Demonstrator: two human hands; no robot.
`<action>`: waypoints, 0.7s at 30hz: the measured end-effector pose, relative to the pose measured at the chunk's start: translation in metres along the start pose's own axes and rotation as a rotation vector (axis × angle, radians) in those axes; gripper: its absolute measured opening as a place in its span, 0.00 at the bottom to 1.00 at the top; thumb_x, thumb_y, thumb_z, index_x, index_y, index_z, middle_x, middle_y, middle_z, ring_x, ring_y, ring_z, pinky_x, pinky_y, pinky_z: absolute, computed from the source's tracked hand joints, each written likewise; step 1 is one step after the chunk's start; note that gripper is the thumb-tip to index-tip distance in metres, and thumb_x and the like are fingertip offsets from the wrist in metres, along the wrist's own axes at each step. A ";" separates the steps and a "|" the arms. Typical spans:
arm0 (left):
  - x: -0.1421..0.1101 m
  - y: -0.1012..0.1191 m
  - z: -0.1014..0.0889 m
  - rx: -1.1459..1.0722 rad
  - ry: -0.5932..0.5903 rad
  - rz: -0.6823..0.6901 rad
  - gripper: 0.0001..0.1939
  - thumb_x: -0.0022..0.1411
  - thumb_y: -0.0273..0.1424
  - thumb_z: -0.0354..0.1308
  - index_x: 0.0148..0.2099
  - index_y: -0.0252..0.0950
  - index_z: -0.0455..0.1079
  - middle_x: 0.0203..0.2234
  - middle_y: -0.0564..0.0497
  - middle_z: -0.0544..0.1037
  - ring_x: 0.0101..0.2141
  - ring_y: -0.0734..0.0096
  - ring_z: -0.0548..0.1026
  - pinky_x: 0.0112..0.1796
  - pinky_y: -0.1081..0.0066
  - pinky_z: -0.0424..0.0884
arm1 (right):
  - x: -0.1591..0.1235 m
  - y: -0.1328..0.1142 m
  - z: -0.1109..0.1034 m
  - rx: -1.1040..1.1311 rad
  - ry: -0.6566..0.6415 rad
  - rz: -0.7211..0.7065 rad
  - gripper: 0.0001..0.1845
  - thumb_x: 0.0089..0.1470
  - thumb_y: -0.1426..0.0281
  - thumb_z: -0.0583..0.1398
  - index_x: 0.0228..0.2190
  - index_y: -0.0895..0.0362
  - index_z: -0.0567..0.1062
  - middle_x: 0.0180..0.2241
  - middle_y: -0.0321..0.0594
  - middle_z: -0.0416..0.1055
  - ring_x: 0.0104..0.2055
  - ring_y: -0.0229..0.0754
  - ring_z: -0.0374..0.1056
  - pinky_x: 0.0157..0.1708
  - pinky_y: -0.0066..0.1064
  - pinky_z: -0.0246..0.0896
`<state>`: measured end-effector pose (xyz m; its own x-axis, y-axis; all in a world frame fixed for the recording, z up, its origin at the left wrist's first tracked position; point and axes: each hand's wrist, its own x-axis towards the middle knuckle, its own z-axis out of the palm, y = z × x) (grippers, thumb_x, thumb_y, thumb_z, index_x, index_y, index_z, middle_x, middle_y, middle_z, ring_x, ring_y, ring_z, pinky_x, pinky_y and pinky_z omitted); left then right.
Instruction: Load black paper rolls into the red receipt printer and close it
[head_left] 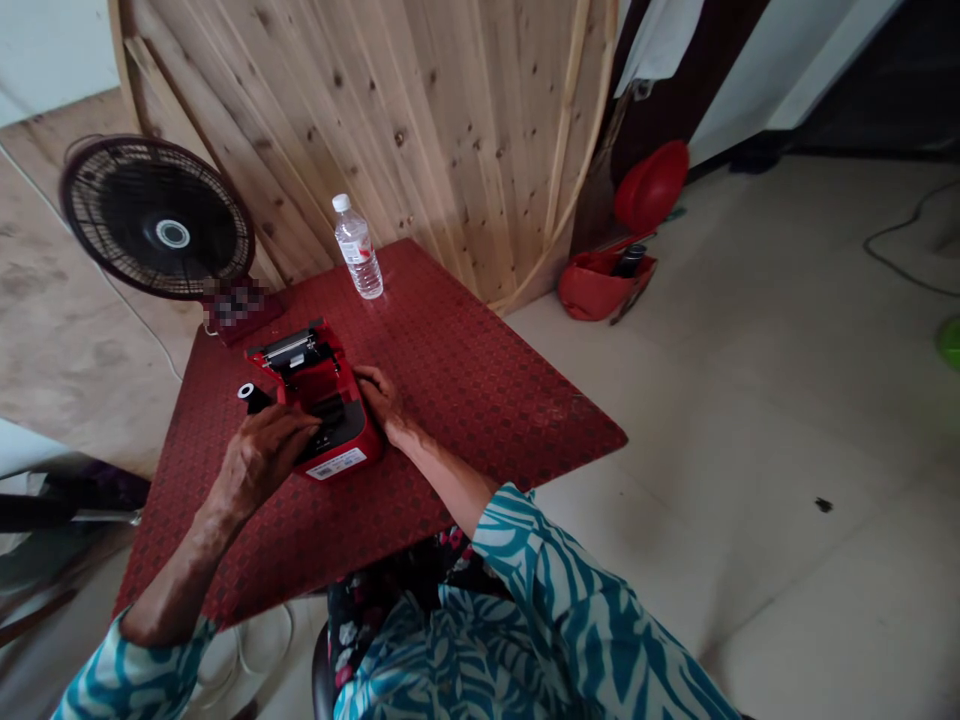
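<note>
A red and black label printer (pixel 341 430) stands on the table with its lid (pixel 291 350) raised, showing the roller and inner bay. My left hand (pixel 262 450) reaches over its left side, fingers pressed together at the open bay; whatever they pinch, if anything, is hidden. My right hand (pixel 382 400) braces the printer's right side, fingers curled against the casing. Just beyond my left hand is a black roll with a white-ringed end (pixel 253 397); its lower part is covered by the hand. A white label sits on the printer's front.
The red patterned table (pixel 480 380) carries a clear water bottle (pixel 360 250) and a dark fan (pixel 161 220) at the back. Wooden panelling (pixel 420 120) stands behind it. On the floor to the right are a red dustpan-like container (pixel 596 285) and a red basin (pixel 652 187).
</note>
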<state>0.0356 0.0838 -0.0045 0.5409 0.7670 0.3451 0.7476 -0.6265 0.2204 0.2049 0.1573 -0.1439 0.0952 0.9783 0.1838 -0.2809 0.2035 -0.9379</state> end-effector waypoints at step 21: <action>-0.039 0.017 0.011 0.299 0.059 0.162 0.16 0.68 0.36 0.54 0.53 0.35 0.72 0.44 0.40 0.77 0.41 0.57 0.74 0.40 0.61 0.68 | -0.003 -0.006 -0.002 -0.022 0.000 0.000 0.15 0.55 0.66 0.55 0.42 0.50 0.76 0.47 0.37 0.75 0.53 0.43 0.68 0.58 0.40 0.58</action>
<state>0.0311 0.0446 -0.0247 0.6454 0.6457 0.4080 0.7382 -0.6645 -0.1162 0.2083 0.1532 -0.1389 0.0953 0.9784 0.1835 -0.2594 0.2024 -0.9443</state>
